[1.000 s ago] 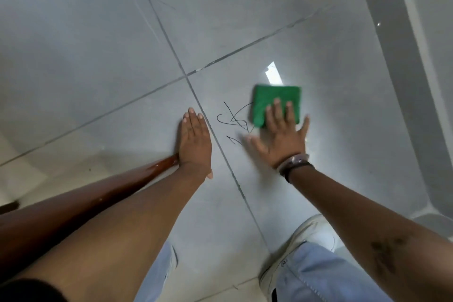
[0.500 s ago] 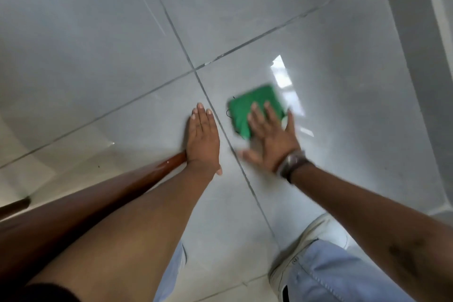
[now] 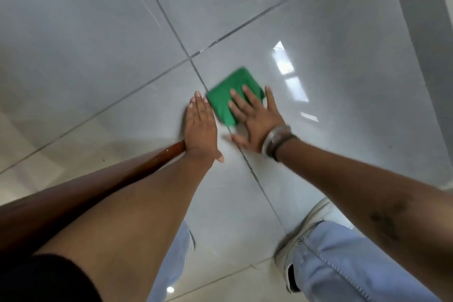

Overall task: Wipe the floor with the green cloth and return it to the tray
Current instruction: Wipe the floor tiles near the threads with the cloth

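You're crouching over the grey tiled floor (image 3: 318, 81), and the wiping part is looking well under way: no marks are showing on the tile around your hands, though anything under the cloth is hidden. The tray isn't appearing anywhere in view, so the return leg is lying ahead of you. Your left hand (image 3: 199, 127) is lying flat and released on the tile, bracing you, holding nothing. Your right hand (image 3: 255, 115) is pressing down, fingers spread, pinning the green cloth (image 3: 225, 98) against the floor just beside the grout cross. The cloth's edges are blurring.
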The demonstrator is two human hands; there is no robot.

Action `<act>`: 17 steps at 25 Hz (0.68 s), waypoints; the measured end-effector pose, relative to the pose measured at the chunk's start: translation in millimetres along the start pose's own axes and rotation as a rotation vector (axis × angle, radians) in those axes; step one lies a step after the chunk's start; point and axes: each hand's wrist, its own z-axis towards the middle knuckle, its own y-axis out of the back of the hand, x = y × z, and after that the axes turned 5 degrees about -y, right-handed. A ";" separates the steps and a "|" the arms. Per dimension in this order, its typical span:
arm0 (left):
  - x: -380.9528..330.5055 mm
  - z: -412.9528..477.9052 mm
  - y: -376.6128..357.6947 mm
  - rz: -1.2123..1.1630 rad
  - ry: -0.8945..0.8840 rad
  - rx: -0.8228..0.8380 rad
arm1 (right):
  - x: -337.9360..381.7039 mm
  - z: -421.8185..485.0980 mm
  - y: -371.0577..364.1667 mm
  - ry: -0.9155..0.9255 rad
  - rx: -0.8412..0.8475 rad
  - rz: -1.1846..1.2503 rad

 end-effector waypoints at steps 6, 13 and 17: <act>-7.0 -0.2 -3.9 0.043 0.009 0.014 | -31.3 -108.1 -39.3 0.270 0.143 -0.186; -1.5 -0.8 -6.5 0.030 -0.007 0.025 | 4.9 40.3 20.0 -0.030 0.025 -0.110; 1.1 -19.5 11.7 0.052 -0.064 0.025 | -10.7 -57.7 -6.6 -0.026 0.088 -0.118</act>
